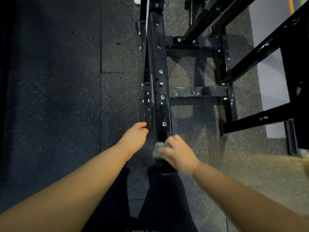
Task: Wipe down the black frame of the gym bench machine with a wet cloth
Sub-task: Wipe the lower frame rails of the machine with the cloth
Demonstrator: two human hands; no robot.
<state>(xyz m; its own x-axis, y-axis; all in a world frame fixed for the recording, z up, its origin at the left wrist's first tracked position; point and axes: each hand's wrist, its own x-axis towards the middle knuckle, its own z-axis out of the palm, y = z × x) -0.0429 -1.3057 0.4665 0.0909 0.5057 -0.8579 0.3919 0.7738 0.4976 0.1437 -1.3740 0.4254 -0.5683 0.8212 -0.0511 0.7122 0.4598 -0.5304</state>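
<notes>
A long black frame beam (pixel 158 64) with silver bolts runs from the top of the view down toward me over the speckled rubber floor. My right hand (pixel 178 154) grips a grey-blue cloth (pixel 158 149) and presses it on the beam's near end; hand and cloth are blurred. My left hand (pixel 136 137) holds the left edge of the beam just beside it, fingers curled over the edge.
More black frame bars (pixel 224 91) and a ribbed footplate (pixel 197 91) branch off to the right, with slanted rails (pixel 260 52) above them. Dark rubber floor tiles (pixel 58 81) lie to the left. My dark-clothed legs (pixel 150 206) are below the beam's end.
</notes>
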